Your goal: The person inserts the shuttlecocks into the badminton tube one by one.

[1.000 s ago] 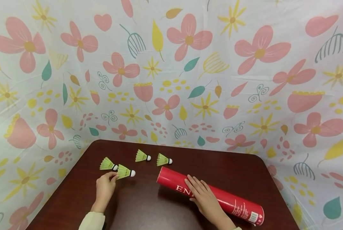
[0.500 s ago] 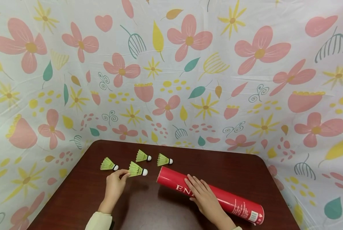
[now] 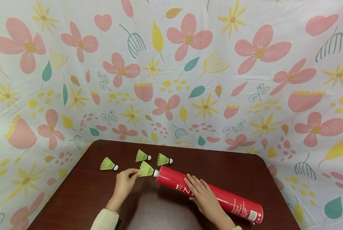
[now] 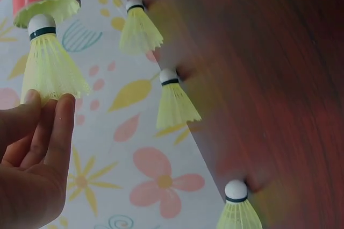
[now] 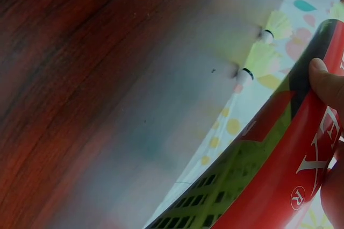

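Observation:
My left hand (image 3: 125, 185) pinches a yellow shuttlecock (image 3: 147, 170) by the edge of its skirt, between thumb and fingertips. Its white cork points right, right at the mouth of a red shuttlecock tube (image 3: 171, 176). The left wrist view shows the cork (image 4: 42, 23) at the tube's round rim (image 4: 64, 8). The tube lies slanted on the table, its far end toward the lower right. My right hand (image 3: 204, 198) holds it around the middle from above; in the right wrist view the thumb (image 5: 325, 81) lies against the tube's side.
Two shuttlecocks (image 3: 142, 156) (image 3: 164, 159) lie behind the tube's mouth, and another shuttlecock (image 3: 107, 164) lies farther left. They rest on a dark brown table (image 3: 82, 185) with rounded corners. A flower-print cloth (image 3: 171, 80) hangs behind and at both sides.
My left hand has carried the shuttlecock rightward, from beside the leftmost one to the tube's mouth. The right hand and the tube have stayed almost still.

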Available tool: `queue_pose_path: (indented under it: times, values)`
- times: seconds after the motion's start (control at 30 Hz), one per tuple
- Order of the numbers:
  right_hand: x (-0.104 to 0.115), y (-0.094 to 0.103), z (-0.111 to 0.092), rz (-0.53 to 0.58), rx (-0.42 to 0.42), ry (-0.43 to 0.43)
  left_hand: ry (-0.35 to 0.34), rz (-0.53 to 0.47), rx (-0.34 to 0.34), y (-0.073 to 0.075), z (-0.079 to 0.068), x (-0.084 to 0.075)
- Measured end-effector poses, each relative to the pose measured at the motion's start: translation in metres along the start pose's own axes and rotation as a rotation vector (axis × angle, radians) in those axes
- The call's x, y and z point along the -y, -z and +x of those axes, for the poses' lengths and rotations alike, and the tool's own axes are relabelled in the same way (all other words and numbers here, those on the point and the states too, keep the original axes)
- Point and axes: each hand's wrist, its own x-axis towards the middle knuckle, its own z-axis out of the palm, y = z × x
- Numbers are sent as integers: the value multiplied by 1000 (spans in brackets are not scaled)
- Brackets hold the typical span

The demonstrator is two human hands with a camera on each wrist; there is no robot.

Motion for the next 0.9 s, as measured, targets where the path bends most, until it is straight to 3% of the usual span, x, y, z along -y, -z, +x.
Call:
queue_pose_path:
  times: [0.47, 0.7, 0.9]
  values:
    - [4, 1, 2, 4, 15, -11, 0, -88, 118, -20, -3, -9]
    - [5, 2, 3, 4, 28, -4, -56, -80, 142, -25, -4, -12]
    - [6, 1, 2, 7, 30, -6, -22, -77, 164, -25, -6, -13]
